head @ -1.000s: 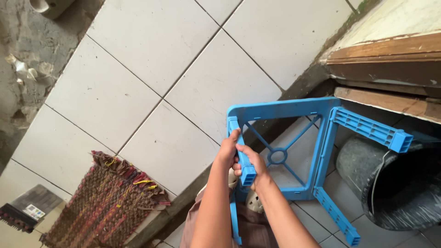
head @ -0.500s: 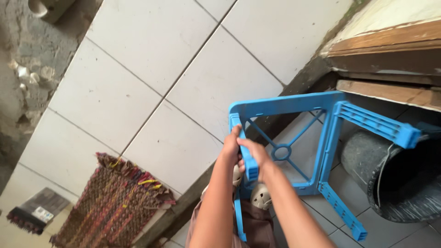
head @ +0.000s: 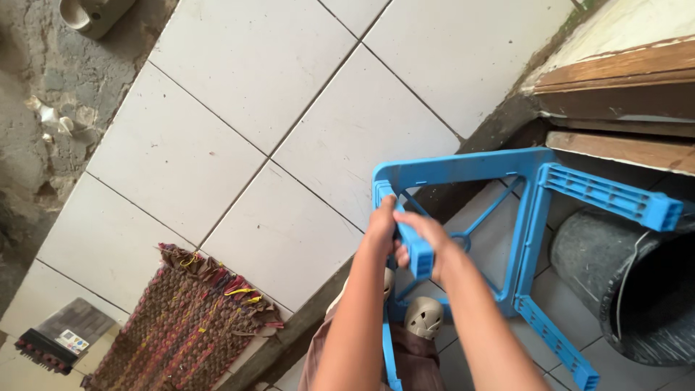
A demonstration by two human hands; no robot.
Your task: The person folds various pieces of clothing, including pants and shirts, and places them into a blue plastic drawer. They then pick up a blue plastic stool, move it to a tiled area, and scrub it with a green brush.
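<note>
A blue plastic stool is turned over with its legs pointing toward me and its open underside showing a cross brace. Both my hands grip the same near-left leg of the stool. My left hand wraps the leg from the left side. My right hand clasps it from the right, just above the leg's end. The stool hangs over a lower tiled floor beside a step edge. My feet in beige perforated shoes show below the stool.
A black bucket stands at the lower right, close to the stool's far legs. Wooden boards lie at the upper right. A woven mat and a small brush lie on the white floor tiles at the lower left.
The stool and both hands have shifted slightly right in view. My grip on the leg has stayed the same.
</note>
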